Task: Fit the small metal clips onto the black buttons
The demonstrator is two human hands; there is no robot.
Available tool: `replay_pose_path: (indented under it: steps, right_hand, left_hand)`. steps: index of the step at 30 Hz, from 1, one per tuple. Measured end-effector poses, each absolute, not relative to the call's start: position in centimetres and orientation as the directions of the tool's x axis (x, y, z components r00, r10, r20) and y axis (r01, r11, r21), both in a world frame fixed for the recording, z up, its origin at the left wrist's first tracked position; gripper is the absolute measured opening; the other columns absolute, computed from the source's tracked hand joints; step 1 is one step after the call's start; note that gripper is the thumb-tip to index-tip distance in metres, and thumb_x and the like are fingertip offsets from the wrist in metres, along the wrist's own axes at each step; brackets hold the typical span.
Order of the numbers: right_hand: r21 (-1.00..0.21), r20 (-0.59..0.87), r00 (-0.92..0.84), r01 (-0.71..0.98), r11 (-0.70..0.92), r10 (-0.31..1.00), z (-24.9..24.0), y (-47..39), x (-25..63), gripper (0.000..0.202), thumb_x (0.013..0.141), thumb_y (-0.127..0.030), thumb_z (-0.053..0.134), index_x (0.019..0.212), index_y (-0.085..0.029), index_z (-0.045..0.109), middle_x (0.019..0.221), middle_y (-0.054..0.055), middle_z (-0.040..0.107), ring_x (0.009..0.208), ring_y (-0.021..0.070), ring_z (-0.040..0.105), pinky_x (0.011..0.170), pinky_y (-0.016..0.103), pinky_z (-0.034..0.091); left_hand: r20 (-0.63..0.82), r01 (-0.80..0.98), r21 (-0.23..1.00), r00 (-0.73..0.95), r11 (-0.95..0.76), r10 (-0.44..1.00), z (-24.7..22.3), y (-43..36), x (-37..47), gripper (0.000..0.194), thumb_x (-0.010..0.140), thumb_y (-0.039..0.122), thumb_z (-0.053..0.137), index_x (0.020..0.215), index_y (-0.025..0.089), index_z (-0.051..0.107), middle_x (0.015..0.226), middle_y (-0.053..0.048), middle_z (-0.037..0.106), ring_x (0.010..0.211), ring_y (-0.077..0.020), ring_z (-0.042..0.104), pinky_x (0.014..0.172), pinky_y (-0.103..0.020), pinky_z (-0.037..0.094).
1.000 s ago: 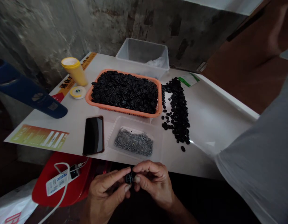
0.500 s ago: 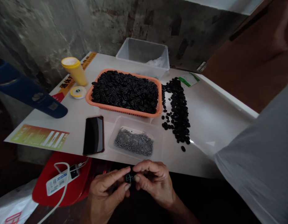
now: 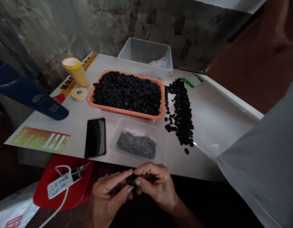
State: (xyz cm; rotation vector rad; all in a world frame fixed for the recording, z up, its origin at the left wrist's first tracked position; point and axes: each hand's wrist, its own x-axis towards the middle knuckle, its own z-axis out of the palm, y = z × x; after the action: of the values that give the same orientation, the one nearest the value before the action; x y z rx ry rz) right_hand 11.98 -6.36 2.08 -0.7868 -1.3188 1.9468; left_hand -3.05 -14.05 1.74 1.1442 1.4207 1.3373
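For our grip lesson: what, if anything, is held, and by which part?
A small black piece: the left hand pinches it by its edge, thumb and finger; the right hand is at its side, exact contact hidden.

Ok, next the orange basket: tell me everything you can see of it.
The orange basket looks like plastic: rectangular, rounded corners, smooth rim, perforated front wall. It sits upright on the white table, behind the clear tub, heaped with small black pieces that hide its floor. Loose black pieces lie beside its right end; whether any touch it is unclear.
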Motion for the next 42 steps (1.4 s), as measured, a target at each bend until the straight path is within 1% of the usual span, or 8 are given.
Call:
replay_pose_path:
  steps: [8,12,17,20,23,28,36,42]
  right_hand:
    - [-0.894,-0.107,-0.634,-0.276,-0.354,0.766,1.6,-6.5,11.9,0.009,0.079,-0.013,0.069,0.088,-0.014,0.068,0.061,0.000,0.068,0.050,0.0071,0.064,0.050,0.014,0.052]
    - [-0.879,-0.084,-0.636,-0.316,-0.358,0.767,1.5,-6.7,11.8,0.010,0.079,-0.011,0.069,0.088,-0.014,0.069,0.062,0.001,0.069,0.051,0.0077,0.065,0.050,0.014,0.053]
    - [-0.898,-0.072,-0.618,-0.301,-0.321,0.783,1.3,-6.9,12.0,0.013,0.077,-0.007,0.069,0.088,-0.015,0.070,0.064,0.001,0.070,0.051,0.0066,0.064,0.051,0.013,0.052]
    - [-0.914,-0.055,-0.615,-0.287,-0.288,0.787,1.1,-7.0,12.1,0.017,0.077,-0.005,0.068,0.089,-0.016,0.070,0.067,0.001,0.071,0.051,0.0056,0.063,0.051,0.012,0.052]
    - [-0.931,-0.019,-0.612,-0.278,-0.238,0.791,1.0,-7.1,12.2,0.018,0.077,-0.003,0.068,0.089,-0.017,0.071,0.069,0.001,0.071,0.052,0.0058,0.064,0.052,0.012,0.052]
    - [-0.961,0.028,-0.605,-0.235,-0.145,0.795,0.9,-6.9,12.2,0.017,0.077,-0.004,0.068,0.088,-0.016,0.072,0.067,0.002,0.071,0.053,0.0065,0.063,0.053,0.013,0.052]
    - [-0.959,0.063,-0.601,-0.257,-0.119,0.797,0.6,-6.5,12.0,0.023,0.080,-0.006,0.066,0.097,-0.020,0.073,0.070,0.002,0.070,0.054,0.0078,0.064,0.054,0.017,0.053]
    - [-0.964,0.042,-0.578,-0.237,-0.118,0.815,0.9,-7.0,11.7,0.021,0.083,-0.007,0.063,0.097,-0.020,0.072,0.067,0.001,0.067,0.053,0.0072,0.063,0.052,0.016,0.051]
  left_hand:
    - [0.042,0.061,0.998,-0.183,-0.032,0.982,1.2,-14.2,-3.1,0.044,0.077,0.008,0.064,0.114,0.032,0.066,0.068,0.000,0.071,0.052,-0.0105,0.063,0.049,-0.019,0.053]
    - [0.023,-0.001,1.000,-0.185,-0.023,0.983,0.9,-14.5,-3.1,0.040,0.080,0.008,0.061,0.112,0.032,0.068,0.070,-0.001,0.072,0.053,-0.0104,0.063,0.049,-0.019,0.053]
    - [-0.276,-0.216,0.948,-0.196,0.233,0.941,0.5,-14.9,-2.8,0.026,0.080,0.018,0.065,0.104,0.026,0.072,0.059,0.000,0.070,0.051,-0.0113,0.064,0.050,-0.020,0.054]
    - [-0.369,-0.330,0.897,-0.192,0.294,0.909,0.4,-14.9,-2.6,0.015,0.077,0.023,0.069,0.091,0.022,0.075,0.060,-0.001,0.071,0.050,-0.0114,0.064,0.048,-0.019,0.052]
    - [-0.372,-0.380,0.879,-0.167,0.289,0.913,0.6,-14.7,-2.5,0.011,0.077,0.025,0.069,0.085,0.021,0.075,0.058,-0.001,0.070,0.048,-0.0105,0.063,0.046,-0.017,0.051]
    - [-0.341,-0.365,0.890,-0.131,0.274,0.931,0.9,-14.3,-2.3,0.012,0.080,0.025,0.067,0.088,0.022,0.076,0.058,0.000,0.070,0.048,-0.0086,0.062,0.047,-0.016,0.050]
    - [-0.391,-0.473,0.832,-0.130,0.289,0.911,-0.6,-14.4,-2.4,0.011,0.080,0.025,0.067,0.088,0.021,0.073,0.060,0.001,0.070,0.048,-0.0078,0.061,0.046,-0.016,0.046]
    - [-0.385,-0.417,0.859,-0.143,0.298,0.912,-0.5,-14.5,-2.3,0.013,0.081,0.026,0.065,0.088,0.020,0.074,0.060,-0.001,0.069,0.049,-0.0090,0.060,0.047,-0.017,0.046]
